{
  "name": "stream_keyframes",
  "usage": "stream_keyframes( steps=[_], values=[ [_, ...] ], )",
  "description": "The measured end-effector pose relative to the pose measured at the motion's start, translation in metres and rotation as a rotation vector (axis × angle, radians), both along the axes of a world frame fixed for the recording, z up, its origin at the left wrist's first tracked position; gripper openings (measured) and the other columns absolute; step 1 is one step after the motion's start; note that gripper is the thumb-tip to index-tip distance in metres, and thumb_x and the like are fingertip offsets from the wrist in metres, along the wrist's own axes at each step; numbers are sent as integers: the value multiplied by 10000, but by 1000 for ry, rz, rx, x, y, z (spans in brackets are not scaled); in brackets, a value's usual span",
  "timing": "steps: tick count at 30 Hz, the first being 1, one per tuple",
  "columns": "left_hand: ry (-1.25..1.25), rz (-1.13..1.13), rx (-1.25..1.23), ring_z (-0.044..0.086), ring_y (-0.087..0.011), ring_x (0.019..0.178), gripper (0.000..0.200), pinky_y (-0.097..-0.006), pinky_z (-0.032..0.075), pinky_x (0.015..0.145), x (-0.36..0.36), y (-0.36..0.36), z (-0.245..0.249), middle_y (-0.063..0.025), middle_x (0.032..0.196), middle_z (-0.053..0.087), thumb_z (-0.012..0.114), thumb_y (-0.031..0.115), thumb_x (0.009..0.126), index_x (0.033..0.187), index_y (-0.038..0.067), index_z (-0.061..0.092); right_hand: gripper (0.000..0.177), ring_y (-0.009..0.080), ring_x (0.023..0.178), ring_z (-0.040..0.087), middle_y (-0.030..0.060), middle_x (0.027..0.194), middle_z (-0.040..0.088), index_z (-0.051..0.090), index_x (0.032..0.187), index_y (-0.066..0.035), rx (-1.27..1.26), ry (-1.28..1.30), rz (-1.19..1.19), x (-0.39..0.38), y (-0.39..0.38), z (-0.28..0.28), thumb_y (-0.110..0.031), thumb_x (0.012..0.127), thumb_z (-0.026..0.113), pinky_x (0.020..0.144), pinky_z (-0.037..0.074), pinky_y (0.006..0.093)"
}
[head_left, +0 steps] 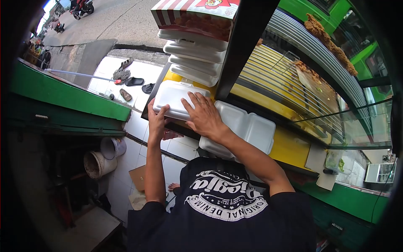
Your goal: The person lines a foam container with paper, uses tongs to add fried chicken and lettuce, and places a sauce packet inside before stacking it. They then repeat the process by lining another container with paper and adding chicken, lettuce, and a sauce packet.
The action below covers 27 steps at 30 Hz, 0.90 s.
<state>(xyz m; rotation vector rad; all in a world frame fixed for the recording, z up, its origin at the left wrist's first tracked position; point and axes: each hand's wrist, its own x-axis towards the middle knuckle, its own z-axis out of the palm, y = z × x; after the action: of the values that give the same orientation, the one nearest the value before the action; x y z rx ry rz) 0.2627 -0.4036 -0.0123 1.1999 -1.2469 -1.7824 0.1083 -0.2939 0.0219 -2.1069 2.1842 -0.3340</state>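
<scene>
A closed white foam takeaway box (174,98) is between my hands at the counter's edge. My left hand (157,119) grips its near left corner, with the thumb on the lid's edge and the other fingers partly hidden. Across the right part of the lid lies my right hand (206,113), its fingers spread and pressed on the foam. Another foam box (258,130) lies unfolded beside my right wrist, partly covered by that forearm. Behind the closed box rises a stack of white foam boxes (195,59).
A red-and-white striped carton (197,19) tops the stack. At right stands a glass display case with wire racks (268,75) and fried chicken (317,31). Buckets (98,164) stand at lower left. Sandals (134,81) and a long-handled tool (84,75) lie outside.
</scene>
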Motion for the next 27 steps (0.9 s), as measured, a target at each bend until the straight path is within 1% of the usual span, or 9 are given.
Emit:
stream_keyframes(
  steps=[6,10,12,13,17,21,23,26,27],
  values=[
    [-123,-168,-121,580,-268,1014,715,-364,564,752,-11,-20,-2,-213,1185,503,673,291,860,1415,51,292,721,339,1282,358,185,1395,386,437,1374,-106,-13,4,-106,0,-5,0,-328,757,737,1048,315,487],
    [-154,-246,-363,610,-211,933,725,-298,550,657,-11,-32,-21,-195,1094,571,654,372,879,1432,58,306,709,341,1288,337,184,1417,360,438,1378,-123,-18,17,-127,2,-8,-4,-357,772,722,1048,301,498],
    [-183,-238,-262,627,-199,860,729,-289,548,604,-10,-28,-19,-203,1115,559,645,373,887,1448,73,288,694,338,1298,332,183,1415,360,433,1374,-115,-45,26,-137,5,-8,-7,-342,781,714,1055,288,497],
    [-337,-221,-322,638,-192,802,759,-288,546,584,-9,-28,-20,-214,1143,544,650,355,887,1469,81,248,679,336,1308,327,181,1413,361,428,1369,-108,-67,35,-136,6,-6,-9,-327,790,705,1063,276,496],
    [-288,-146,-353,642,-220,829,808,-295,548,613,-10,-19,-21,-242,1257,462,662,342,882,1486,79,194,684,339,1315,320,179,1426,349,417,1380,-111,-141,-61,-133,9,7,-6,-342,800,695,1078,248,492],
    [-261,-70,-446,632,-220,827,804,-304,547,632,-8,-9,-24,-236,1256,465,654,344,887,1484,67,193,700,334,1330,299,168,1437,342,427,1388,-128,-124,-117,-66,21,49,27,-386,797,697,1090,230,487],
    [-356,243,-565,618,-197,811,716,-309,535,694,1,-3,-35,-199,1215,501,629,313,908,1456,45,255,705,337,1330,297,161,1444,335,437,1388,-135,-75,-141,-41,21,78,39,-399,791,705,1087,237,488],
    [-298,265,-509,603,-166,777,528,-297,513,737,11,39,-20,-148,1099,576,613,219,920,1362,13,412,762,378,1352,244,161,1479,280,440,1394,-184,85,-121,-67,16,111,40,-418,739,752,1089,235,516],
    [-210,143,-349,604,-159,777,432,-286,501,762,13,53,-21,-122,1045,599,609,171,917,1296,8,478,792,404,1362,208,162,1495,246,438,1397,-218,104,-127,-84,14,118,37,-425,710,773,1092,229,534]
  ],
)
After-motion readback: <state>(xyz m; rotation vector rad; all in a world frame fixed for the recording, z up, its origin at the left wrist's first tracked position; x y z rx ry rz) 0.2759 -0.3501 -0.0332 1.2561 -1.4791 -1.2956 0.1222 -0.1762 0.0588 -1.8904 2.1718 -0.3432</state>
